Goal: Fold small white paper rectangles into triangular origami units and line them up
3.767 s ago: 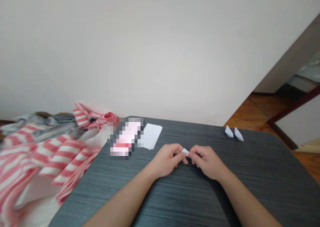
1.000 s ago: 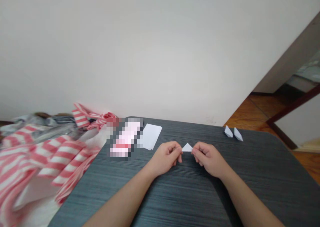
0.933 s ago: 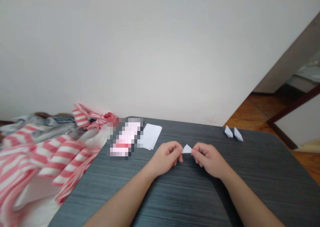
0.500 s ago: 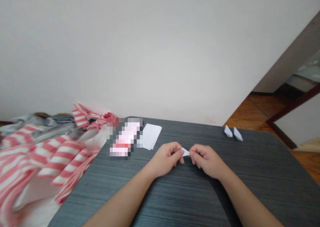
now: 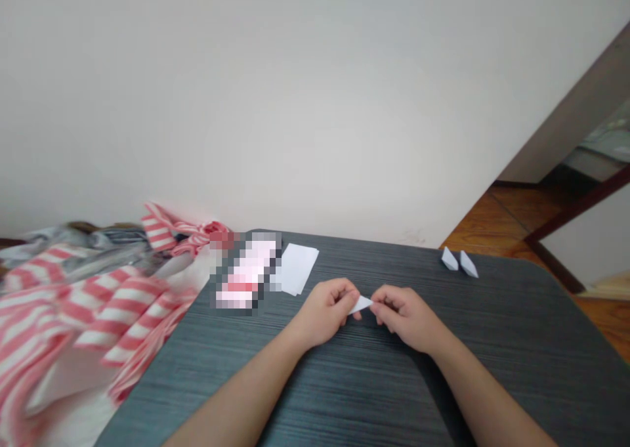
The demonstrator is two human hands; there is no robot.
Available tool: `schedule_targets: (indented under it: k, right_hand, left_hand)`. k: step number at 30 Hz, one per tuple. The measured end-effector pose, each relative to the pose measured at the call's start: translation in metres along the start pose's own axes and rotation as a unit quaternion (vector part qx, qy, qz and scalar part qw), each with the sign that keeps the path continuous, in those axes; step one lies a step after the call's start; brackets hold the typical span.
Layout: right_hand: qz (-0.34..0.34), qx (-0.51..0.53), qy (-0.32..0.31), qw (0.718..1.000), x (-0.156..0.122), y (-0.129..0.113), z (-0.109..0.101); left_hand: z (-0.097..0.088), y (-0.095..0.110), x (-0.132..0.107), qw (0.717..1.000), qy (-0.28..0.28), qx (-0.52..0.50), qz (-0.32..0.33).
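Paper piece (image 5: 361,302): small, white, folded to a narrow pointed wedge; you hold it just above the table (image 5: 492,368), near the middle, your left hand (image 5: 327,312) pinching one end, your right hand (image 5: 403,316) pinching the other, fingers curled in. White sheets (image 5: 299,268): flat, near the far edge; two folded pieces (image 5: 459,261): side by side, far right; striped cloth (image 5: 88,316): heaped off the left edge.

Both hands, left (image 5: 325,314) and right (image 5: 405,317), pinch a small folded paper (image 5: 361,304) above the dark table (image 5: 516,342).
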State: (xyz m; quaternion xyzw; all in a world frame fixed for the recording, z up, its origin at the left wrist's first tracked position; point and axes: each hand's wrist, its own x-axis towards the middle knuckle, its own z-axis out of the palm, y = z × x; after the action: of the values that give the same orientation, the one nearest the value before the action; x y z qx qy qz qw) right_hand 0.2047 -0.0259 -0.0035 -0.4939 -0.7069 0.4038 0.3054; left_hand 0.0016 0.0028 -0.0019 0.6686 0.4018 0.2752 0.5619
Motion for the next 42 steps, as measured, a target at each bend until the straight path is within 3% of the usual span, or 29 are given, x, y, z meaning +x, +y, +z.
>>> schedule_targets:
  k: [8,21,26,42]
  right_hand:
    - [0.002,0.038,0.037,0.999,-0.0003,0.002,-0.0009]
    - [0.013,0.202,-0.032,0.979,0.0015,0.0056,0.0081]
    - [0.009,0.199,-0.024,0.98,0.0028,0.005,0.0079]
    - [0.017,0.144,-0.015,0.989,0.0036,0.0005,0.0068]
  left_hand:
    - [0.0016,0.009,-0.0004,0.998,-0.031,0.047,0.009]
    - [0.0018,0.0069,0.0006,0.998,-0.035,0.043,-0.006]
    - [0.0033,0.0073,0.0011,1.0,-0.022,-0.003,0.006]
    - [0.0026,0.0052,-0.0006,0.993,-0.032,0.097,0.065]
